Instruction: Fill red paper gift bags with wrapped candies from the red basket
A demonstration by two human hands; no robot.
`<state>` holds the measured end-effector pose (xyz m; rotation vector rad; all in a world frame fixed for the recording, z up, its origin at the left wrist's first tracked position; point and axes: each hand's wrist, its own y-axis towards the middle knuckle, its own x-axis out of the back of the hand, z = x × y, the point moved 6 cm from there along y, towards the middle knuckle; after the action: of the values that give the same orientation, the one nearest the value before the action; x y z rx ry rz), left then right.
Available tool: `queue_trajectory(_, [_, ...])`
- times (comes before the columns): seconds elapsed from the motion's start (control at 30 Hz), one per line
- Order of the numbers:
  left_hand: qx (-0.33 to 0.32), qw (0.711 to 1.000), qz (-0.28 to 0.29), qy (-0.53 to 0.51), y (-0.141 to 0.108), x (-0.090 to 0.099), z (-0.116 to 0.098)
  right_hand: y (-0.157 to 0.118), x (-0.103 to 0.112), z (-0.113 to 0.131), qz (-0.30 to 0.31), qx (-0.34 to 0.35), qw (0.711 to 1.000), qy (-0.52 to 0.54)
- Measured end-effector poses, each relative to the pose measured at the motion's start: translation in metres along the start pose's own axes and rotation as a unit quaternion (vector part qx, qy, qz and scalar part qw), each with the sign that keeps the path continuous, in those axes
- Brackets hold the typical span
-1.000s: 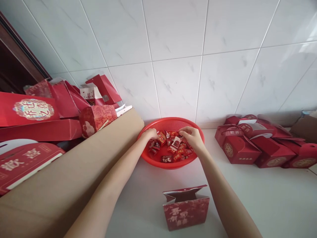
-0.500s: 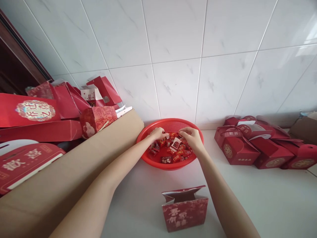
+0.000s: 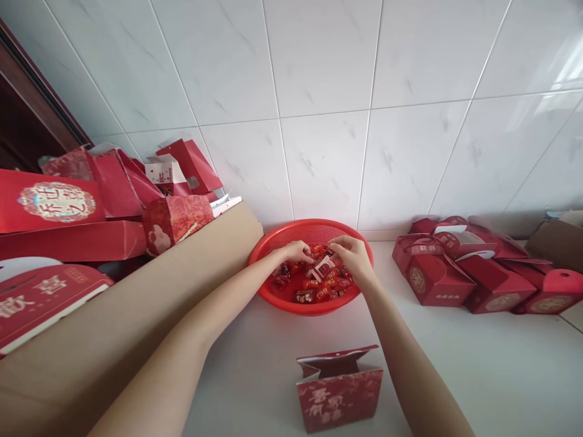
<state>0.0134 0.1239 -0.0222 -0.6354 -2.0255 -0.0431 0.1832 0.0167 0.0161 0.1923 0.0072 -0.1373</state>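
Observation:
Both hands are inside a red plastic basket point(image 3: 314, 308) of small wrapped candies point(image 3: 328, 283). My left hand point(image 3: 297, 251) is over the candies left of the middle, its fingers closed in a pinch; what it grips is too small to make out. My right hand point(image 3: 351, 255) is at the basket's right side, thumb and fingers closed near a white and red packet point(image 3: 324, 268); whether it holds that packet is unclear. Nearer to me a red paper box point(image 3: 340, 397) stands upright on the white table with its top open.
A large cardboard box point(image 3: 182, 273) at the left holds several red gift boxes point(image 3: 59, 200). On the right, several closed red boxes point(image 3: 439, 279) stand by the tiled wall point(image 3: 410, 152). A brown carton point(image 3: 558, 243) is at the far right.
My left hand has moved slightly right, toward the middle of the basket. The white and red packet has tilted and sits closer to my fingers. The view has shifted slightly.

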Motion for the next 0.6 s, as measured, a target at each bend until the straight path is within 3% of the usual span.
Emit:
queue_trajectory(0.13, [-0.074, 0.99, 0.003, -0.124, -0.015, 0.017, -0.027, 0.001, 0.0, 0.0, -0.005, -0.007, 1.0, 0.001])
queue_trajectory(0.23, [-0.11, 0.958, -0.033, -0.264, -0.027, 0.031, -0.05, 0.0, 0.001, 0.002, -0.016, -0.016, 0.999, 0.026])
queue_trajectory(0.4, [-0.18, 0.926, -0.066, -0.325, -0.036, 0.028, -0.086, -0.001, -0.005, 0.002, 0.037, -0.017, 0.997, 0.064])
queue_trajectory(0.5, [-0.157, 0.928, -0.071, -0.33, -0.039, 0.021, -0.092, 0.002, -0.001, -0.003, 0.018, -0.015, 0.996, 0.081])
queue_trajectory(0.6, [-0.07, 0.928, -0.077, -0.358, -0.044, 0.019, -0.084, 0.004, 0.002, -0.006, 0.002, -0.01, 0.996, 0.084])
